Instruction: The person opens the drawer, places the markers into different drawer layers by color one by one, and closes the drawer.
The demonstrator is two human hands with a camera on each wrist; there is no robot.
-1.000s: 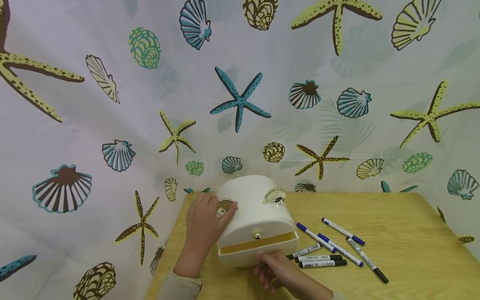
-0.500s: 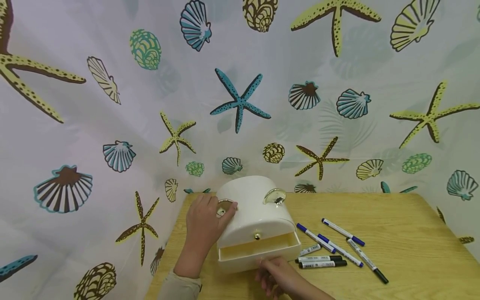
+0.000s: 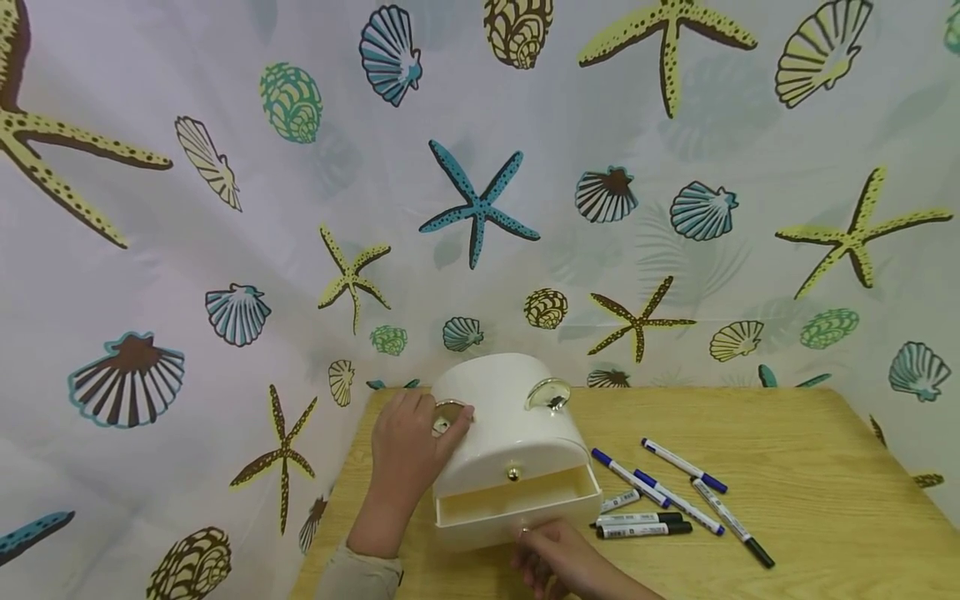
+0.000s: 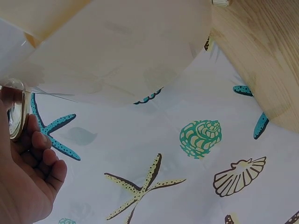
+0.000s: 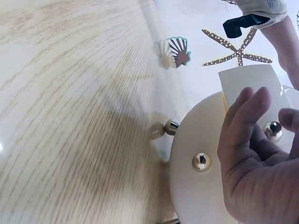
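A glossy white, round-topped drawer box [image 3: 491, 387] sits on the table in the head view. My left hand [image 3: 408, 442] grips the gold ring handle [image 4: 18, 112] on its upper left side. At the front, a drawer [image 3: 517, 512] is pulled out, and its visible interior is bare. My right hand [image 3: 555, 554] is at the drawer front, thumb and finger around its small gold knob [image 5: 273, 130]. Another gold knob [image 3: 513, 473] sits on the panel above the drawer. One more gold ring handle [image 3: 550, 393] stands at the upper right of the box.
Several markers with blue or black caps, including a black-capped marker [image 3: 731, 521], lie right of the box on the wooden table [image 3: 810, 467]. A white curtain [image 3: 495, 108] printed with shells and starfish hangs behind and at the sides.
The drawer has slid further out toward me, with my right hand moving along at its knob. My left hand keeps its place on the ring handle.
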